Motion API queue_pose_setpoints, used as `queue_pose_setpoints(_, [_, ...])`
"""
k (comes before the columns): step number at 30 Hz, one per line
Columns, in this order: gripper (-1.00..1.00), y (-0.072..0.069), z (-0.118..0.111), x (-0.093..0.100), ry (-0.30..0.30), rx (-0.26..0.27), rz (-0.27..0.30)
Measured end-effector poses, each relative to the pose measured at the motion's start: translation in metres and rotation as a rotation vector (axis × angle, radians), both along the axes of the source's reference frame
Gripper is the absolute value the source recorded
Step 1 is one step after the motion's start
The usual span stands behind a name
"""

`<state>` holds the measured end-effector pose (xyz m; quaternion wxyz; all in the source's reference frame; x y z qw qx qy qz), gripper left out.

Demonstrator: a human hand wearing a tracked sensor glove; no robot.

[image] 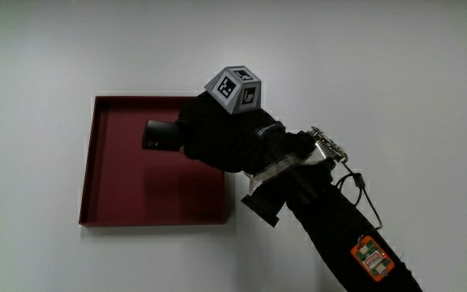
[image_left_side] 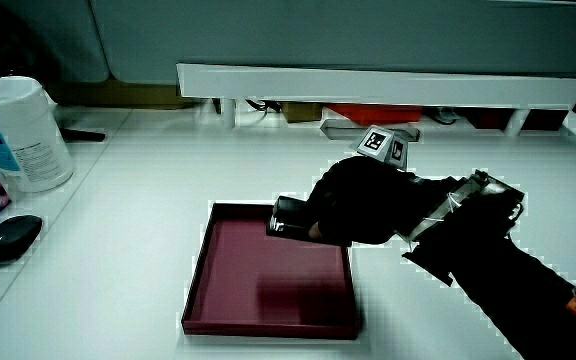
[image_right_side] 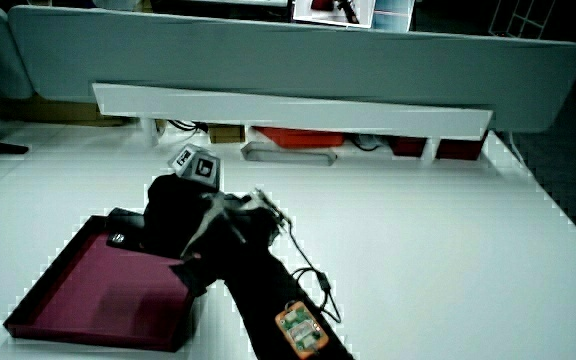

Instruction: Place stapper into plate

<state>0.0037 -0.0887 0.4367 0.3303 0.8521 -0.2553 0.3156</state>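
Glove fabric covers most of the stapler (image: 159, 135), so that only one dark, blunt end of it shows in the main view, sticking out past the curled fingers (image: 191, 134). Its shape and any markings on the rest of it cannot be made out. In a side view the same end (image_left_side: 286, 216) shows as a short dark block with a paler edge, and in a side view (image_right_side: 123, 237) it is little more than a dark stub against the tray. The forearm (image: 343, 235) runs out of the main view at the edge nearest the person, with an orange tag on its sleeve.

The hand (image: 217, 134) is closed around the stapler, fingers wrapped tight on its body, the patterned cube (image: 235, 88) sitting on its back. It hangs over the dark red square plate (image: 88, 178), above the corner of the plate farthest from the person. The stapler's free end points across the plate's floor, where a shadow lies beneath it. Whether the stapler touches the plate cannot be told.

A white tub (image_left_side: 20, 130) and a black mouse (image_left_side: 10, 237) stand well apart from the plate.
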Motion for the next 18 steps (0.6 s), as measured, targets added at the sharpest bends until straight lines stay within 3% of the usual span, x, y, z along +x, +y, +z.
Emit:
queue_pose_setpoints(8, [0.0, 0.015, 0.025, -0.02, -0.003, -0.052, -0.044])
queue_pose_setpoints(14, [0.0, 0.023, 0.058, -0.026, 0.05, -0.098, -0.05])
queue_pose_setpoints(18, [0.0, 0.029, 0.067, -0.028, 0.075, -0.103, -0.062])
